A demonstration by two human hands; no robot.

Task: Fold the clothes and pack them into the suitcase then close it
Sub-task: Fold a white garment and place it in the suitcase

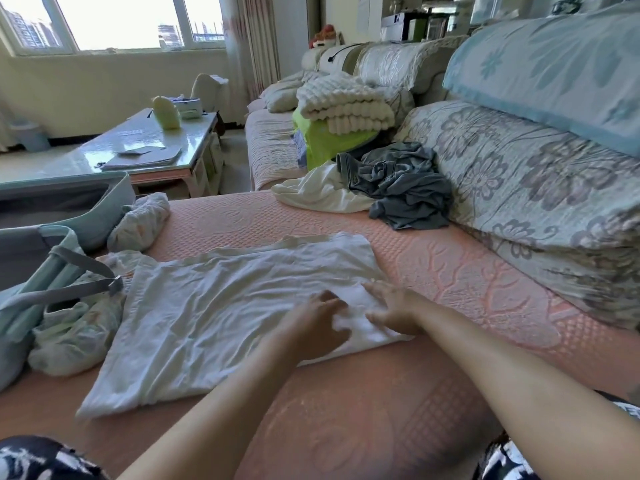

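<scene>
Working the right end of a white shirt (pixel 214 306), spread flat on the pink sofa cover (pixel 450 271) just beside the open suitcase (pixel 114 199).

Probably mid-fold. Risk of skewing the far end, or bunching it against the patterned clothes (pixel 69 334) by the suitcase, through pulling from one end only: thin cloth, textured cover. Risk too of folding in the creases across the middle. Both forearms reaching forward and converging. Right hand (pixel 394 310) laid flat on the cloth, fingers straight and spread, grasping nothing. Left hand (pixel 311 320) touching the same end, fingers bent, too blurred to tell whether pinching cloth or only pressing.
</scene>
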